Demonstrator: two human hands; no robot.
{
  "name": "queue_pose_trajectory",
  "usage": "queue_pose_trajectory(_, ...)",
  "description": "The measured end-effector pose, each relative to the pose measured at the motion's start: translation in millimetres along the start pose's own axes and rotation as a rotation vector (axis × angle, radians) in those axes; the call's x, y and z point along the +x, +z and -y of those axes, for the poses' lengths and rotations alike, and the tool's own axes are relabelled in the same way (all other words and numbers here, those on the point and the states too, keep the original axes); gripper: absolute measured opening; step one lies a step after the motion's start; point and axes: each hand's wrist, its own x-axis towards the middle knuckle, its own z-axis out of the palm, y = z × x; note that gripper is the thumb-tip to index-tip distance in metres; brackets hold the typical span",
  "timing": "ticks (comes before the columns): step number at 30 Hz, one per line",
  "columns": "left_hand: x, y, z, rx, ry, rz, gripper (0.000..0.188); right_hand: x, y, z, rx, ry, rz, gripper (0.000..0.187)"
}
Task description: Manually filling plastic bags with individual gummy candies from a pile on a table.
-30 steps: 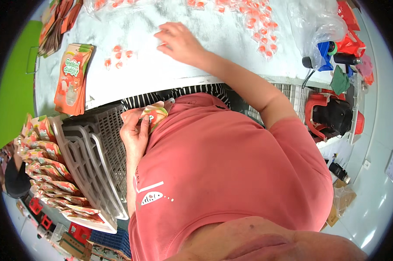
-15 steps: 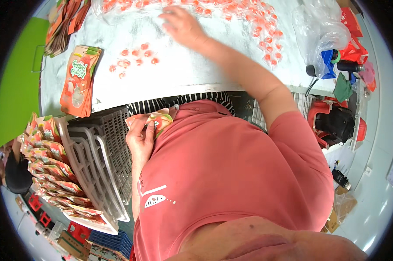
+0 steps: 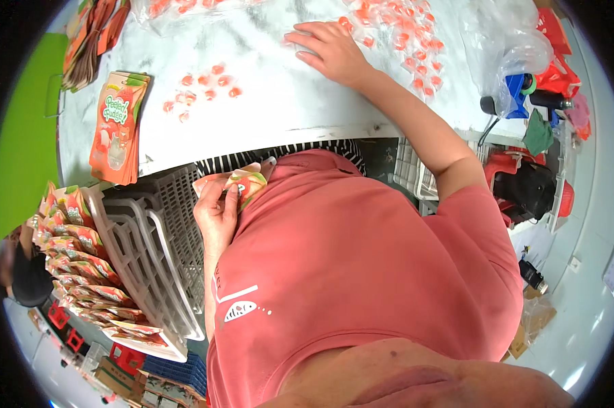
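Note:
My left hand [image 3: 217, 207] grips an orange and green pouch [image 3: 251, 185] against my body, just below the table edge, thumb on its front. Over the white table [image 3: 266, 95] my right hand [image 3: 333, 56] is stretched out palm down with its fingers apart, nothing visible in it. Beside its knuckles lie wrapped red-orange candies [image 3: 419, 47], spread in a band toward the back right. A small group of the same candies [image 3: 208, 87] sits apart, left of the middle. Whether my right fingertips touch the tabletop, I cannot tell.
Flat pouches are stacked [image 3: 118, 129] at the table's left edge, with another bundle [image 3: 92, 44] behind. Filled pouches stand in a white crate [image 3: 177, 348] at my left, beside stacked grey crates [image 3: 174, 204]. Clear plastic bags [image 3: 507, 41] and a black bottle [image 3: 550, 100] occupy the right side.
My right hand has moved to the right and a little nearer. Bare table now shows at the back middle, where candies lay before. My left hand keeps its hold on the pouch.

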Motion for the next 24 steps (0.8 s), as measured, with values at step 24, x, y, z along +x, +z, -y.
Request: queue_pose_trajectory(24, -4, 1, 9, 0.012, -0.025, 0.011, 0.016, -23, -51, 20, 0.406, 0.38, -0.149, 0.022)
